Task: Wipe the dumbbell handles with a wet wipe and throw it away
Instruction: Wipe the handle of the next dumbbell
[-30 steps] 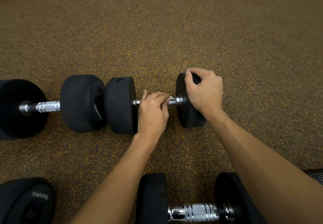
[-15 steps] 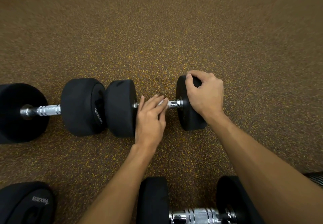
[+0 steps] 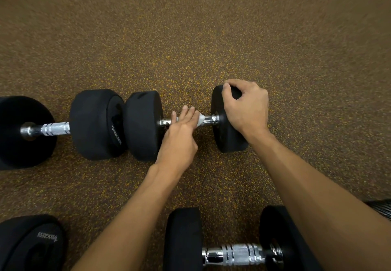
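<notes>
Left hand (image 3: 179,135) fingers pressing wipe (image 3: 200,118) on handle (image 3: 208,120), right hand (image 3: 246,105) gripping weight (image 3: 224,139), lettering unreadable.

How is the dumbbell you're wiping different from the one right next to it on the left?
The dumbbell being wiped has both hands on it: the left hand presses a white wet wipe on its handle and the right hand grips its end weight. The left dumbbell lies untouched. Its handle is fully bare, while the wiped one's is mostly covered. Both have black round weights and shiny metal handles, and lie on the speckled floor.
</notes>
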### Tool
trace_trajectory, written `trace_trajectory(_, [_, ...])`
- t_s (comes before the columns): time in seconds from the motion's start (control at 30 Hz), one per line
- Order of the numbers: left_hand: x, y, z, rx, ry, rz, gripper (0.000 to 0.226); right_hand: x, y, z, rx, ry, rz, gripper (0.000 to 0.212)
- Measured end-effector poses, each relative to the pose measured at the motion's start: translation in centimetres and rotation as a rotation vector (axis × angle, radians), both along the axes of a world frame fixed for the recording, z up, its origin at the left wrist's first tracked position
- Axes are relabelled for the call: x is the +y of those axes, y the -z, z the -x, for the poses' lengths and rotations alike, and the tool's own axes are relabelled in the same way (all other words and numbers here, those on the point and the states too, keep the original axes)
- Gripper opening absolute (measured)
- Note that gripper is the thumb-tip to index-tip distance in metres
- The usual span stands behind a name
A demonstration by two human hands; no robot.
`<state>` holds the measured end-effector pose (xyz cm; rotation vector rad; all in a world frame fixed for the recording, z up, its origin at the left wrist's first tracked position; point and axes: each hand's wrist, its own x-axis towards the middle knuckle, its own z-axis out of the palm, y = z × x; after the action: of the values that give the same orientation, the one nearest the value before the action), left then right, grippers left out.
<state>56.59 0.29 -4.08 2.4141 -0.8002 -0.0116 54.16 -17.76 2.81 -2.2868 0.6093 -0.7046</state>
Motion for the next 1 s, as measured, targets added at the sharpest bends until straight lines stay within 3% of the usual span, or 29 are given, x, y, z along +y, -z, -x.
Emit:
trace_trajectory(0.07, [0.3, -0.4, -0.7, 0.032, 0.06, -0.073, 0.083, 0.0, 0.0, 0.0, -0.002, -0.003, 0.001, 0.031])
trace_trajectory(0.13, [0.4, -0.3, -1.3, 0.034, 0.087, -0.077, 0.074, 0.0, 0.0, -0.1, 0.0, 0.0, -0.002, 0.03])
trace_trajectory(0.33, [0.1, 1.4, -0.2, -0.042, -0.083, 0.325, 0.027, -0.1, 0.1, -0.2, 0.006, -0.003, 0.002, 0.033])
trace_trajectory(0.5, [-1.0, 2.2, 1.2, -0.178, -0.136, 0.469, 0.03, -0.2, 0.4, -0.4, 0.005, -0.001, 0.004, 0.037])
trace_trajectory(0.73, [-0.5, 3.6, 1.1, -0.31, -0.208, 0.492, 0.031, -0.5, 0.7, -0.8, 0.004, -0.014, -0.007, 0.038])
trace_trajectory(1.0, [-0.7, 3.5, 1.1, -0.299, -0.151, 0.48, 0.029, -0.5, 0.9, -0.7, -0.001, 0.001, -0.007, 0.04])
